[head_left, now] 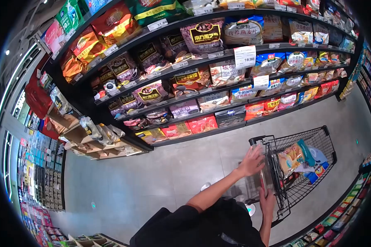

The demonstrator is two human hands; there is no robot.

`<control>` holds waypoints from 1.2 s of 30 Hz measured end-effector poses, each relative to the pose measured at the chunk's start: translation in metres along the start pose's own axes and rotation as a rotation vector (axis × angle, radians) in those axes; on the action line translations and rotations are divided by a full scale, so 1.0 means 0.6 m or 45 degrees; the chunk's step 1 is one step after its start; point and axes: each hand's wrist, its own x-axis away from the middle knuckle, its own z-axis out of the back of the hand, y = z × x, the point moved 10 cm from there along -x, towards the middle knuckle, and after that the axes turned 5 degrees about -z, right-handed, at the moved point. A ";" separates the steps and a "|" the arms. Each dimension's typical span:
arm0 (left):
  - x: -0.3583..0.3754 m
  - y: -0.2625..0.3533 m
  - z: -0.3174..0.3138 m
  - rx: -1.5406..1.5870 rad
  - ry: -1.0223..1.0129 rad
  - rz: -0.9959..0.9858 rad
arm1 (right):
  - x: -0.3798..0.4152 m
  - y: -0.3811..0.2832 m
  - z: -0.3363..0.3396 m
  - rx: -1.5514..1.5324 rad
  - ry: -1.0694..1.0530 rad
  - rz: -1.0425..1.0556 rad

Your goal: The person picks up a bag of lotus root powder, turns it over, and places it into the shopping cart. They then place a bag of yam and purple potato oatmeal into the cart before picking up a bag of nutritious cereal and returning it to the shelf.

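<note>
A black wire shopping cart [329, 145] stands at the right. My left hand [251, 161] is over the near side of the cart, close to the black end of its handle, with its fingers stretched out and apart. Lower down, my right hand [267, 200] is closed around the cart handle [262, 180]; part of its grip is hidden. Inside the basket lie a tan and teal food bag [292, 158] and a white and blue package [315, 158]. Other items beneath them are partly covered.
Curved black shelving [185, 138] with bagged cereals and powders runs along the far side. A wooden display rack [92, 146] stands at its left end. More shelves of packets [338, 212] edge the lower right. Grey tiled floor [173, 177] lies between.
</note>
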 end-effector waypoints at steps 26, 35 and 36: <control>-0.063 -0.054 -0.039 0.181 -0.436 0.019 | -0.047 -0.017 0.035 -0.025 0.183 -0.131; -0.209 -0.045 -0.114 0.152 -0.377 0.097 | -0.183 0.044 0.118 -0.266 0.157 -0.074; -0.227 -0.042 -0.122 0.169 -0.358 0.082 | -0.197 0.051 0.122 -0.267 0.130 -0.069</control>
